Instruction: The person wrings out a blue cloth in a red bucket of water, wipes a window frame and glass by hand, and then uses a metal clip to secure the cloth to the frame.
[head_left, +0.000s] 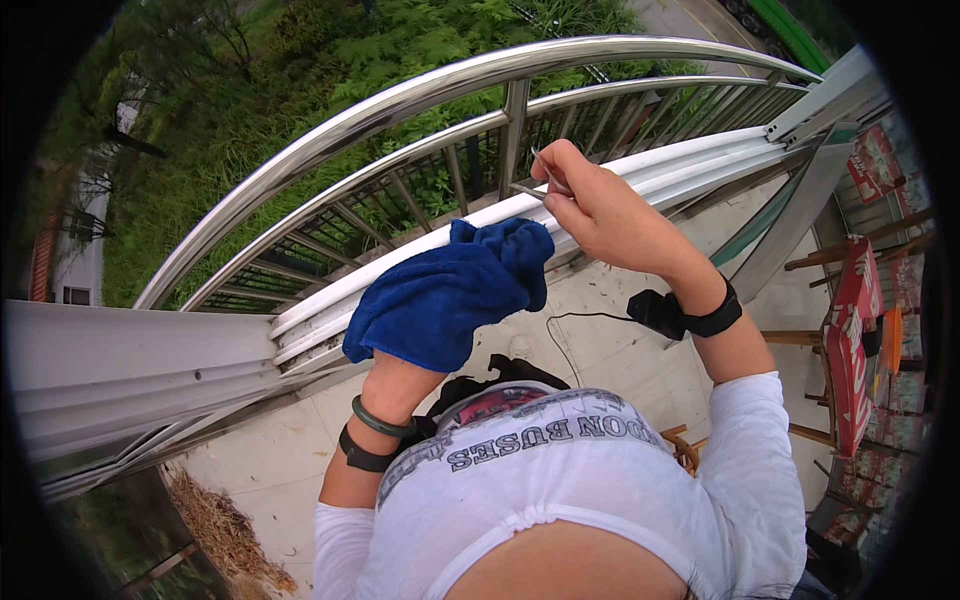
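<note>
A blue microfiber cloth (450, 289) is draped over my left hand (401, 382), so my fingers are hidden; only the wrist and the base of the hand show below it. The bunched end of the cloth lies over the white window track (637, 169). To the right, my right hand (607, 217) is closed on a thin metal tool (551, 180), seemingly tweezers or small scissors, just above the track. Dark dirt lies in the track's grooves near its left corner.
Beyond the track runs a curved stainless steel railing (330, 142) with greenery outside. A white window frame (142, 352) stands at left. A glass sash (787, 217), wooden stools and a red box (855, 345) are at right. Dry plant matter (225, 532) lies on the tiled floor.
</note>
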